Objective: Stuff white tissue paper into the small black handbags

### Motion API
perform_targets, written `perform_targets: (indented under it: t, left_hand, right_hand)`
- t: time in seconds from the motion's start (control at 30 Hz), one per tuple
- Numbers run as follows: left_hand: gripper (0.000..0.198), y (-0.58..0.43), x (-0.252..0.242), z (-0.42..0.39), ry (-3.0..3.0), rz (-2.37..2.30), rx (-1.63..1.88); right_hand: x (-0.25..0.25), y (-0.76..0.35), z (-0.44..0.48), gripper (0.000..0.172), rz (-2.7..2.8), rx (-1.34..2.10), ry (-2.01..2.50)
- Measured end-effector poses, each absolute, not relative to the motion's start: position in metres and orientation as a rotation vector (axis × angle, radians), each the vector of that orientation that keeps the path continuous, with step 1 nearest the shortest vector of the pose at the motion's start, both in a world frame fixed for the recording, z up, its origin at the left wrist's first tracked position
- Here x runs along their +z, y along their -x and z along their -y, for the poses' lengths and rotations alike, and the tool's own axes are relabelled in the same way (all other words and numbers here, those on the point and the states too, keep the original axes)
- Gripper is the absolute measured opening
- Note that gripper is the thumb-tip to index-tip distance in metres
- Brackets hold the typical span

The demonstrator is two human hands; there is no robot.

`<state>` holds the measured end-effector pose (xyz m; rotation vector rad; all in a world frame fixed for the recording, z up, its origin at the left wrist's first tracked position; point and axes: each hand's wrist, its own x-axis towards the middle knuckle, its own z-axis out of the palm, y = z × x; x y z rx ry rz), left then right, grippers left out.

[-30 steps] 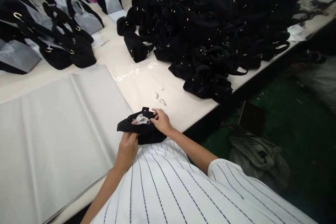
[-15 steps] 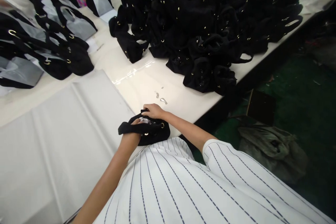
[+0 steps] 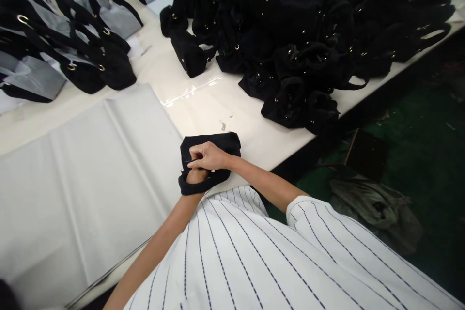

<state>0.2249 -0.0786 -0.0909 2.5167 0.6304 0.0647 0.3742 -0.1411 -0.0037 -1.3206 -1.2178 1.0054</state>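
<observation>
We have the black bag [image 3: 225, 143] lying at the near edge of the table [image 3: 261, 147], close against our striped shirt [image 3: 232, 232], probably so that the body helps steady it. Our left hand [image 3: 196, 175] reaches through the bag's handle [image 3: 188, 189], perhaps bracing the cloth; its fingers are hidden, so we cannot tell how far they are spread or what they grip. Our right hand [image 3: 209, 156] has thumb and curled fingers nearly together, seemingly pinching a dark bit of the bag above the left wrist. The pale sheet [image 3: 105, 179] lies beside the bag.
</observation>
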Motion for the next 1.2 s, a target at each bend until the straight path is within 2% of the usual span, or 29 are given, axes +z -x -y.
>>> perform_targets:
  t: [0.1,0.2,0.37,0.53,0.63,0.77,0.87,0.97,1.2]
  left_hand:
    - [0.037,-0.234,-0.095,0.071,-2.528,-0.624,0.082]
    - [0.046,-0.241,-0.093,0.065,-2.534,-0.577,0.143]
    - [0.043,-0.24,-0.093,0.067,-2.498,-0.581,0.323]
    - [0.041,-0.226,-0.096,0.071,-2.57,-0.562,0.399]
    - [0.041,-0.225,-0.079,0.062,-2.626,-0.48,0.47]
    - [0.036,-0.227,-0.044,0.045,-2.637,-0.438,0.661]
    - [0.034,-0.223,-0.035,0.039,-2.595,-0.448,0.511]
    - [0.034,-0.216,-0.046,0.04,-2.497,-0.4,0.321]
    - [0.035,-0.222,-0.065,0.043,-2.307,-0.273,0.114]
  right_hand:
    - [-0.028,-0.378,0.142,0.033,1.007,1.065,1.313]
    - [-0.047,-0.381,0.142,0.032,0.838,0.891,1.448]
    - [-0.057,-0.377,0.147,0.023,0.993,0.521,1.754]
    - [-0.053,-0.363,0.152,0.023,1.174,0.362,1.978]
    - [-0.043,-0.362,0.149,0.025,1.094,0.456,1.939]
    - [-0.036,-0.364,0.144,0.034,0.646,0.629,1.702]
    - [-0.047,-0.361,0.142,0.033,0.305,0.825,1.545]
    - [-0.063,-0.354,0.141,0.03,0.084,1.016,1.415]
    - [-0.082,-0.353,0.128,0.025,-0.174,1.036,1.267]
